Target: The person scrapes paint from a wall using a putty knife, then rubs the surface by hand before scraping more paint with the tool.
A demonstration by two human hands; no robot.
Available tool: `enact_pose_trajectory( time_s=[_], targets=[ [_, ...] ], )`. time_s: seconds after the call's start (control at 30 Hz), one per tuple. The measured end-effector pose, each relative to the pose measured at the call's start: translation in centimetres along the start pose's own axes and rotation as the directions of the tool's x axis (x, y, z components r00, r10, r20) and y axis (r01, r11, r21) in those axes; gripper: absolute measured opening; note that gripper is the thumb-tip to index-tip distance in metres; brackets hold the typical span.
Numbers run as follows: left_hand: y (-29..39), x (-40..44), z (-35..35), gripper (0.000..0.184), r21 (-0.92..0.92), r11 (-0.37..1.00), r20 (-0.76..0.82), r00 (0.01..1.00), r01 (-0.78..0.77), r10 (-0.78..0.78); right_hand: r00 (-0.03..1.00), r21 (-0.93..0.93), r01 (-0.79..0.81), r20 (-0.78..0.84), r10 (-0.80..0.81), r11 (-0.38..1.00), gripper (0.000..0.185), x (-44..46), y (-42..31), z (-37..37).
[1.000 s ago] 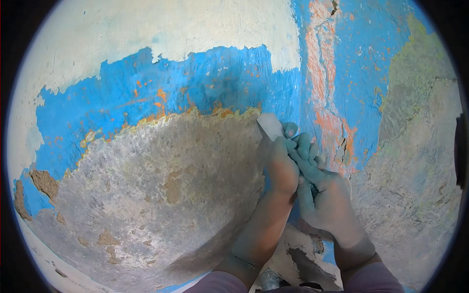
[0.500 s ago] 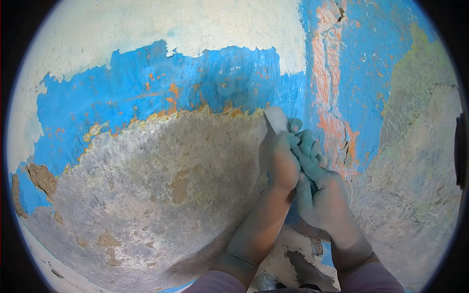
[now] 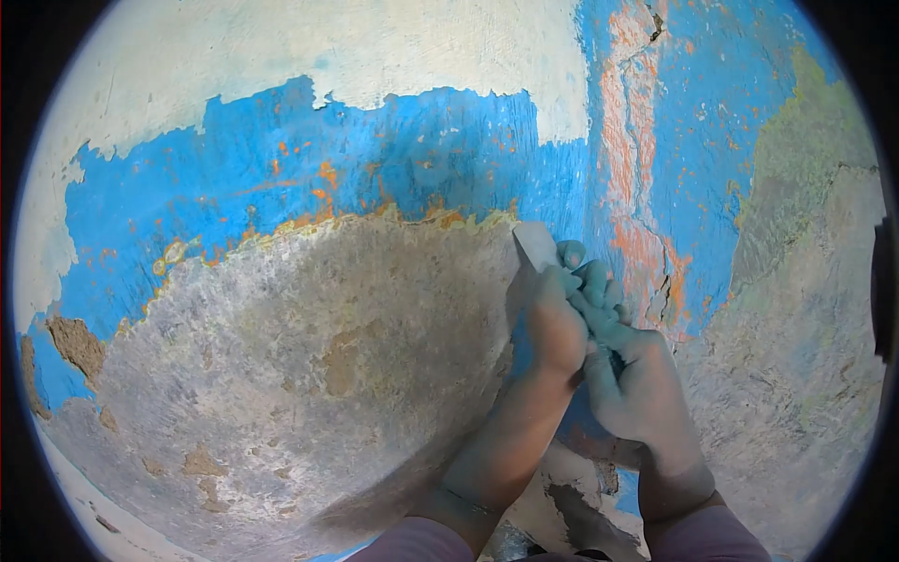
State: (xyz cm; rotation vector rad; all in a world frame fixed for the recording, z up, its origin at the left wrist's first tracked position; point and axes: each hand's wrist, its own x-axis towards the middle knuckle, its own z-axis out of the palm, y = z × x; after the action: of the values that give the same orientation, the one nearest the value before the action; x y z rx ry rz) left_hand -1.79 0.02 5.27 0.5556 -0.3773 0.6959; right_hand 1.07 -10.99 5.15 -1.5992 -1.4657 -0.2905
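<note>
A flat pale scraper blade [image 3: 535, 245] sticks out up and left from my two hands, its edge at the border between blue paint [image 3: 440, 150] and bare grey plaster [image 3: 281, 356]. My left hand [image 3: 558, 318] is closed round the tool just below the blade. Close against it on the right, my right hand [image 3: 623, 361] has its fingers wrapped round the lower part of the tool. The handle is mostly hidden by the fingers. Grey-green dust coats both hands.
Cream paint [image 3: 356, 47] covers the upper wall. Right of my hands runs a cracked strip with orange-pink patches [image 3: 632, 140], then more blue paint and a grey-green rough area [image 3: 805, 244]. Brown broken plaster [image 3: 79, 347] shows at the far left.
Both hands and the blade have shifted slightly right, first up a little and then back down. The grip looks the same, and the view has moved slightly.
</note>
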Motion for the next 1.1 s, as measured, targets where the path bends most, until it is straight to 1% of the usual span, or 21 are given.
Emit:
enact_pose_trajectory(
  time_s=[0.07,0.13,0.23,0.3,0.33,0.37,0.4,0.43,0.5,0.53,0.6,0.63,0.7,0.77,0.8,0.87,0.9,0.97,1.0,1.03,1.1],
  targets=[
    [-0.2,-0.1,1.0,0.011,0.040,0.999,-0.035,0.999,-0.030,0.031,0.999,0.080,-0.014,0.039,0.011,0.997,0.038,0.3,0.4,-0.9],
    [-0.7,-0.5,1.1,0.011,0.089,0.995,-0.065,0.996,-0.053,0.059,0.999,0.050,-0.011,0.034,0.009,0.999,0.039,-0.7,0.4,-0.8],
    [-0.5,-0.5,-0.2,0.011,0.039,0.999,-0.031,0.999,-0.018,0.019,0.999,0.020,0.033,-0.029,-0.033,0.999,0.039,-0.2,-0.1,0.5],
    [0.4,0.2,-0.3,0.010,0.120,0.993,0.010,1.000,0.001,-0.003,0.997,0.016,0.054,-0.063,-0.053,0.998,0.040,0.1,0.5,0.9],
    [0.4,0.2,0.0,0.010,0.123,0.992,0.010,1.000,-0.001,0.000,0.997,0.072,0.061,-0.061,-0.057,0.996,0.040,0.2,1.1,0.9],
    [0.1,-0.1,0.5,0.010,0.178,0.984,-0.042,0.999,-0.025,0.033,0.997,0.128,0.060,-0.051,-0.054,0.990,0.041,-0.1,1.5,0.8],
    [-0.2,-0.4,0.7,0.011,0.238,0.970,-0.091,0.994,-0.043,0.066,0.998,0.132,0.054,-0.047,-0.048,0.990,0.041,-0.6,1.6,0.5],
    [-0.6,-0.2,-0.1,0.011,0.241,0.970,-0.092,0.994,-0.043,0.067,0.998,0.095,0.042,-0.041,-0.038,0.995,0.040,-1.1,1.6,0.3],
    [-1.4,0.0,-1.7,0.010,0.097,0.995,0.016,1.000,-0.023,0.021,0.999,0.057,0.035,-0.034,-0.033,0.998,0.040,-1.1,1.7,0.4],
    [-1.4,0.3,-1.5,0.010,0.096,0.995,0.019,1.000,-0.025,0.024,0.998,0.075,0.048,-0.048,-0.044,0.996,0.040,-0.7,1.8,0.6],
    [-1.6,0.6,-0.9,0.010,0.099,0.995,-0.061,0.998,-0.022,0.028,0.997,0.096,0.052,-0.056,-0.047,0.994,0.040,-0.5,2.3,0.5],
    [-1.9,0.5,-1.1,0.010,0.097,0.995,-0.069,0.997,-0.023,0.030,0.999,0.073,0.036,-0.025,-0.034,0.997,0.040,-0.5,2.7,0.2],
    [-2.5,0.3,-1.7,0.010,0.152,0.988,-0.157,0.987,-0.012,0.036,1.000,0.056,0.019,0.001,-0.019,0.998,0.040,-1.0,2.8,0.1],
    [-1.6,0.2,-1.9,0.010,0.156,0.987,-0.124,0.990,-0.040,0.060,0.994,0.057,0.108,-0.041,-0.106,0.992,0.041,-1.6,2.3,0.3],
    [-1.3,0.1,-1.9,0.011,0.154,0.986,-0.100,0.992,-0.065,0.081,0.993,0.055,0.112,-0.044,-0.109,0.992,0.041,-1.0,2.3,0.6],
    [-0.6,1.0,-1.3,0.011,0.205,0.976,-0.071,0.994,-0.067,0.083,1.000,0.226,0.011,-0.004,-0.011,0.974,0.042,0.3,2.6,1.6],
    [-0.2,1.3,-1.0,0.012,0.252,0.965,-0.041,0.995,-0.077,0.090,1.000,0.230,0.016,0.002,-0.017,0.973,0.042,0.3,2.4,1.3],
    [-1.1,0.3,-0.7,0.013,0.233,0.970,-0.078,0.993,-0.067,0.087,0.989,0.133,0.128,-0.096,-0.116,0.983,0.043,-0.2,2.0,0.6],
    [-1.8,-0.3,-0.7,0.013,0.213,0.976,-0.105,0.992,-0.049,0.073,0.988,0.137,0.130,-0.097,-0.117,0.982,0.043,-0.5,2.1,0.7],
    [-1.7,-0.3,-1.8,0.014,0.181,0.983,-0.023,0.999,-0.030,0.035,0.992,0.120,0.114,-0.070,-0.106,0.986,0.044,-0.9,2.1,0.8],
    [-0.6,0.9,-1.7,0.014,0.214,0.976,-0.048,0.998,-0.033,0.045,0.995,0.101,0.093,-0.046,-0.089,0.990,0.044,-0.7,2.3,1.2]
  ],
)
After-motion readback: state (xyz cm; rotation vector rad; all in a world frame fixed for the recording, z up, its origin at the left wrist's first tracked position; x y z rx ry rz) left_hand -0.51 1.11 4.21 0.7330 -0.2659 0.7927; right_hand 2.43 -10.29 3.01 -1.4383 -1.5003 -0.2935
